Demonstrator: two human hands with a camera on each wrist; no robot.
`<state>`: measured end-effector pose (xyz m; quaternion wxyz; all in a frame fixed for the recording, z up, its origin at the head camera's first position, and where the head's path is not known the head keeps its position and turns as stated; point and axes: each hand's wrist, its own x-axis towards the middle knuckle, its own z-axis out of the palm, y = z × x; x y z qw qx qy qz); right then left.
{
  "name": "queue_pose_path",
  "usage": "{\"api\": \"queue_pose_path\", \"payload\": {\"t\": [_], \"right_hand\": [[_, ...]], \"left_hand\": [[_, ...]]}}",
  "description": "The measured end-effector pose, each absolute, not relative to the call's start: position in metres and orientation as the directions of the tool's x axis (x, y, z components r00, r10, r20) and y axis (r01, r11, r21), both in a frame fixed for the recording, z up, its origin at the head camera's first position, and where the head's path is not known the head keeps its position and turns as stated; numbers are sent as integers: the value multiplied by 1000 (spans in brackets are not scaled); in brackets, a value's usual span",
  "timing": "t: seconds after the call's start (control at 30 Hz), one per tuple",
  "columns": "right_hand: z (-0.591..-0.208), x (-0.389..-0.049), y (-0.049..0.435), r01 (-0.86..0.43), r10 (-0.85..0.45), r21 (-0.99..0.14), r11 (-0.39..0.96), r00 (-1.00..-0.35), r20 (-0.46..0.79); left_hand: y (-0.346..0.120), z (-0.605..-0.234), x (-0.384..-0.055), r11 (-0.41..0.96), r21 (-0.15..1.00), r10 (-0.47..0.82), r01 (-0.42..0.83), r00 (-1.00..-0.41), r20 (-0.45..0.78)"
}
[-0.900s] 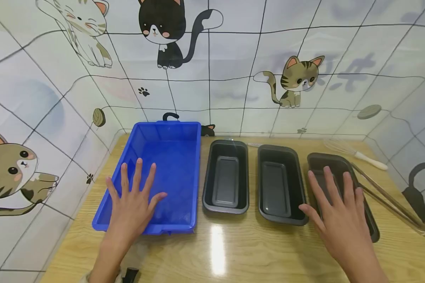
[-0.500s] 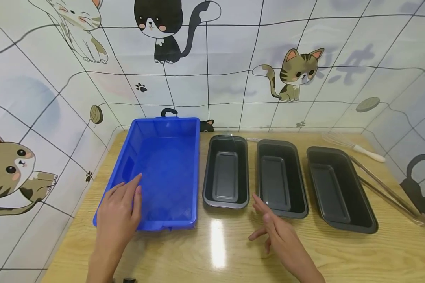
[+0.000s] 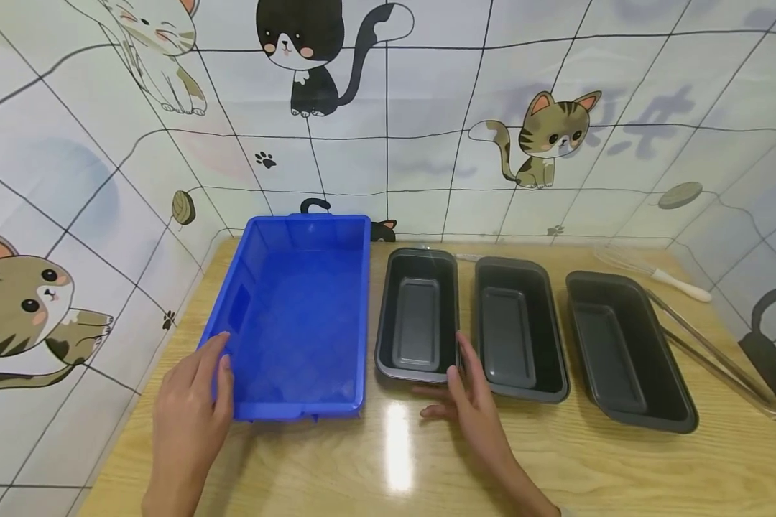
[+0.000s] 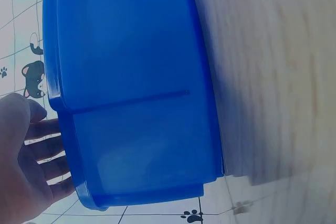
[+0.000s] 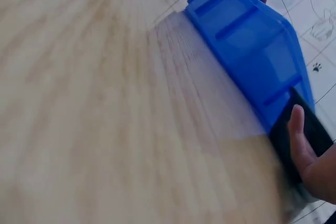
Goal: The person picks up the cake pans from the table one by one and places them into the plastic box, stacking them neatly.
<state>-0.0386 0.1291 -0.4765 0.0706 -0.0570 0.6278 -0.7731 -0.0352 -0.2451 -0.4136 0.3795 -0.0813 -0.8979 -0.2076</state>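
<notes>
A blue plastic bin (image 3: 304,323) stands at the left of the table. My left hand (image 3: 190,409) is at its front left corner, fingers loosely bent and thumb apart, with fingertips behind the rim in the left wrist view. Three dark loaf pans stand in a row to the right: a left pan (image 3: 415,374), a middle pan (image 3: 507,337) and a right pan (image 3: 608,359). My right hand (image 3: 475,413) is at the front right corner of the left pan, fingers spread loosely. Its thumb (image 5: 297,121) overlaps the dark pan in the right wrist view.
Behind the right pan lies a whisk (image 3: 679,284) with a pale handle. Metal tongs (image 3: 718,359) lie along that pan's right side. A cat-print covering (image 3: 427,93) lines the back and sides. The wooden table (image 3: 323,474) reflects light at the front.
Both hands were spread palm down, the left over the bin and the right over the right pan. The left hand moved toward the bin's corner; the right swung left to the left pan.
</notes>
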Motion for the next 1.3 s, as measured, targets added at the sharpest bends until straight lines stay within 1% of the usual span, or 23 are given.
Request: {"api": "queue_pose_path", "payload": {"t": [0.1,0.23,0.4,0.57,0.67,0.73,0.8,0.97,1.03,1.07,1.2,1.3], "right_hand": [[-482,-41,126,66,-144,-965,-256,-989,-30],[-486,-44,124,95,-102,-959,-266,-992,-70],[-487,-54,122,108,-93,-976,-188,-991,-91],[-482,-60,119,130,-61,-991,-36,-990,-128],[-480,-66,117,115,-40,-992,49,-992,-117],[-480,-71,115,99,-49,-993,63,-994,-102],[-481,-76,113,96,-69,-995,40,-993,-99],[-483,-82,109,114,-93,-988,-107,-990,-104],[-482,-83,107,87,-87,-990,-114,-993,-77],[-482,-84,107,74,-76,-992,-100,-995,-66],[-479,-85,104,39,0,-995,89,-999,-39],[-478,-85,104,42,40,-985,166,-999,-36]], "left_hand": [[-244,-415,-36,898,316,-12,306,-702,712],[-244,-416,-39,892,315,3,323,-701,713],[-243,-415,-42,890,316,11,330,-706,708],[-240,-414,-43,885,327,16,330,-726,688],[-239,-414,-44,886,334,16,323,-740,672],[-239,-415,-44,887,337,13,316,-746,665],[-238,-415,-44,888,338,11,312,-750,662],[-238,-415,-43,887,338,16,313,-754,657],[-238,-416,-44,887,340,15,312,-756,654],[-238,-416,-43,888,341,13,309,-757,653],[-238,-416,-44,889,344,8,302,-761,649],[-237,-415,-44,889,348,4,299,-764,645]]}}
